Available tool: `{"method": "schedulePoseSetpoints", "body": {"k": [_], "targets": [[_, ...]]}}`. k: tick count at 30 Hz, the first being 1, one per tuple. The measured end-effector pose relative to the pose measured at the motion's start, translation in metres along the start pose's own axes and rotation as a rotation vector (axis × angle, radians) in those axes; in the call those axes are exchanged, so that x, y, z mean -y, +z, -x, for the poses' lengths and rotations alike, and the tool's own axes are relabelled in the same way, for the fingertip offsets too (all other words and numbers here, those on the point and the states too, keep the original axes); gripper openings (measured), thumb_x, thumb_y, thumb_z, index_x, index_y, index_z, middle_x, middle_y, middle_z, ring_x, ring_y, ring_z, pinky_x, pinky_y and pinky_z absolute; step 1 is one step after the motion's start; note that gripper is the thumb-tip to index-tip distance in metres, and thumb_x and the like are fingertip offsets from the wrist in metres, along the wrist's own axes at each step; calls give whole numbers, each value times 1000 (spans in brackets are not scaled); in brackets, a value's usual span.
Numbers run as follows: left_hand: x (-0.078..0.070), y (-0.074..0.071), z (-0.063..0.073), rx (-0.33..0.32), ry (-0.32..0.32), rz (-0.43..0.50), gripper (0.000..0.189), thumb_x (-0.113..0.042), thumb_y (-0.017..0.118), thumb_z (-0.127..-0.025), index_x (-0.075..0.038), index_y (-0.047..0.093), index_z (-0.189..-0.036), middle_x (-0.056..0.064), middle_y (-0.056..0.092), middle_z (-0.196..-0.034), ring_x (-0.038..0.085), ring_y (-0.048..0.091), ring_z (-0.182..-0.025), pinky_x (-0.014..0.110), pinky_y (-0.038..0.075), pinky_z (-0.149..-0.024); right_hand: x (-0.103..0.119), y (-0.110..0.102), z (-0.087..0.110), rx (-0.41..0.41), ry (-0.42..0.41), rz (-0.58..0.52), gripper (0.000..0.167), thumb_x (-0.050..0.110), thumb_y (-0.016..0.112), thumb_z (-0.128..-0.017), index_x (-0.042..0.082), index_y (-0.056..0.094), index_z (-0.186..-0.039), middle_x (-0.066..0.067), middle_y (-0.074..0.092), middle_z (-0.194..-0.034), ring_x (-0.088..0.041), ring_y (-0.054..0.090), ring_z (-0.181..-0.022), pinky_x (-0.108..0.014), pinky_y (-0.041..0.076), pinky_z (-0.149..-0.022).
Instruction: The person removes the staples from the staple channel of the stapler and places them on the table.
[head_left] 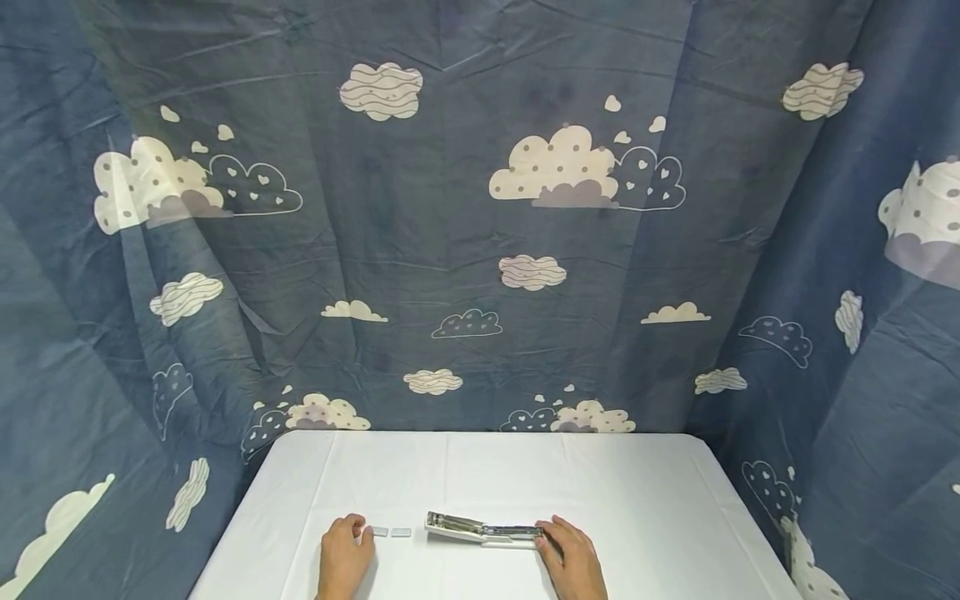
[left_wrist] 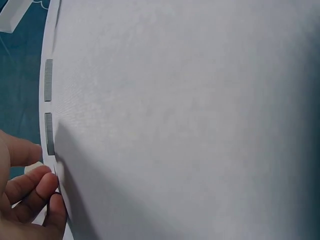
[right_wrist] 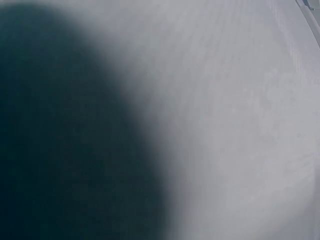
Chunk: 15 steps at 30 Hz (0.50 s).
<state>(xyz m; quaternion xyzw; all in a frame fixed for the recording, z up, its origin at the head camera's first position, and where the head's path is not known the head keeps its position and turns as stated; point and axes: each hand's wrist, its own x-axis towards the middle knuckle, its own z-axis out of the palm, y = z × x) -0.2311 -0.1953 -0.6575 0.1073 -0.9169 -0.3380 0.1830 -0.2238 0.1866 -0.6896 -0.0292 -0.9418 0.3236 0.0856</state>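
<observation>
A stapler (head_left: 483, 531) lies opened out on the white table, its metal inside showing. My right hand (head_left: 573, 560) grips the stapler's right end, fingers at the back and thumb in front. Left of the stapler lie two short staple strips, the nearer-to-stapler strip (head_left: 401, 532) and the other strip (head_left: 381, 532). Beside that second strip is my left hand (head_left: 345, 554), thumb and fingers bent with a gap between them. The left wrist view shows both strips, the upper strip (left_wrist: 48, 80) and the lower strip (left_wrist: 49, 133), with the thumb close to the lower one's end.
A white cloth covers the table (head_left: 637, 483). Dark blue curtains (head_left: 420, 208) with cloud prints hang behind it and at both sides. The right wrist view holds mostly a dark blur and white cloth, with neither the hand nor the stapler clearly visible.
</observation>
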Motion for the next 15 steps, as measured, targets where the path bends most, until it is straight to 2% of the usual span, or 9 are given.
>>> {"method": "schedulePoseSetpoints", "body": {"k": [3,7,11,15], "targets": [[1,-1,0,31,-19,14,25,-8,75,-83,5,71,-103,8,63,-81,27,59,-77,48,51,-72,-1,0,0,-15,-42,4,36,39,73,-92,21,72,-124,-3,72,-130,-33,59,-132,-59,42,-113],[3,-1,4,71,-42,32,28,-11,74,-85,4,71,-109,7,64,-86,26,60,-82,49,51,-77,-4,-2,5,-15,-79,7,43,35,77,-89,18,69,-127,-5,71,-131,-33,60,-131,-58,43,-113],[4,-1,9,111,-53,37,30,-13,75,-86,3,70,-112,6,66,-90,27,62,-88,52,53,-84,-9,-7,11,39,-85,5,50,33,78,-88,14,63,-132,-10,67,-136,-37,58,-133,-61,42,-113],[6,-2,15,140,-35,22,33,-17,76,-88,1,69,-115,6,69,-96,31,67,-95,55,53,-93,-15,-13,17,113,-47,-2,54,31,75,-91,12,58,-138,-12,62,-143,-40,54,-137,-62,40,-115]]}}
